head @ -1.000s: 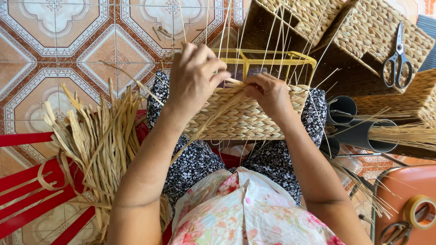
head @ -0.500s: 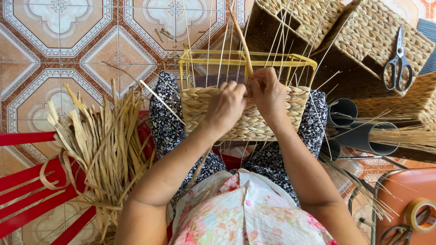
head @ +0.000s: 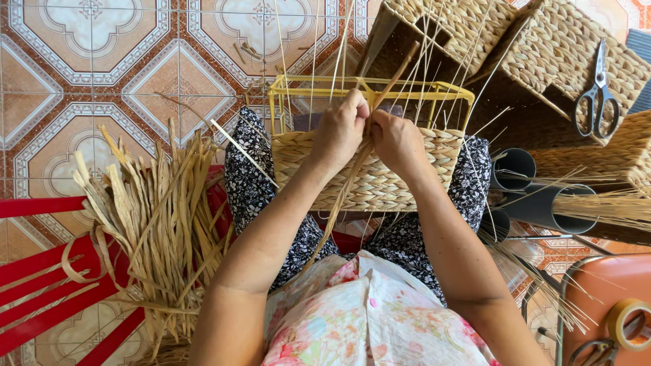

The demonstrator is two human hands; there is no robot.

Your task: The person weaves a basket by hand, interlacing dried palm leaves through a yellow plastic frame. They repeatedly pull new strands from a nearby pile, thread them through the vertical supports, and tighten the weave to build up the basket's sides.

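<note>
- Patterned floor tiles (head: 88, 74) in red, cream and blue run under everything, and the person sits low over them with the work on their lap.
- Right at the grip: a half-woven basket (head: 369, 176) rests on the knees, plaited straw wall on the near side, with a yellow wire frame (head: 369, 85) poking out above the weave.
- left hand (head: 339, 132) is closed at the top edge of the woven wall, fingers pinched on a flat straw strand (head: 339, 203) that trails down toward the lap and also sticks up past the frame.
- right hand (head: 399, 139) sits just beside it, knuckles nearly touching, fingers curled on the same strand at the rim. So both grips are tight and narrow, not open.
- Thin upright reed stakes (head: 434, 61) fan out above the hands.
- Off to the left-hand side of the grip, a big loose bundle of dried straw strips (head: 163, 217) lies over a red rack (head: 41, 271).
- Beyond the hands, further away, finished woven baskets (head: 563, 61) are stacked, and a pair of scissors (head: 595, 91) lies on one of them.
- Out on the right-hand side, dark tubes (head: 536, 196) hold thin reeds, and nearer the body there's an orange box (head: 603, 298) with a roll of tape (head: 630, 322) on it.
</note>
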